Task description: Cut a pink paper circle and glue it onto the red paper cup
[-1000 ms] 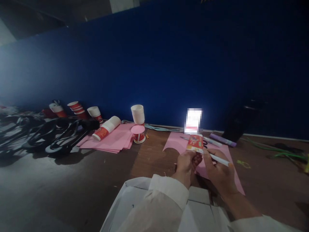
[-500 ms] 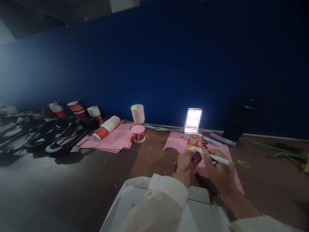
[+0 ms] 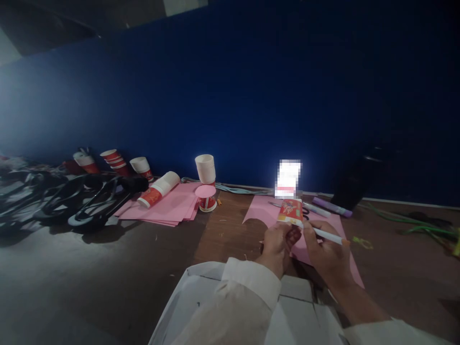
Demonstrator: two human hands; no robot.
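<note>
My left hand is closed around the rim of a red and white paper cup, held upside down on a pink paper sheet. My right hand grips a white pen with its tip against the cup's rim. Both hands sit close together over the sheet on the brown table.
A stack of pink sheets lies to the left with a fallen cup, a pink-topped cup and a white cup. More cups and black hangers lie far left. Purple marker, scissors, green cords at right.
Almost nothing differs: both hands stay at the cup, and the pen has shifted only slightly.
</note>
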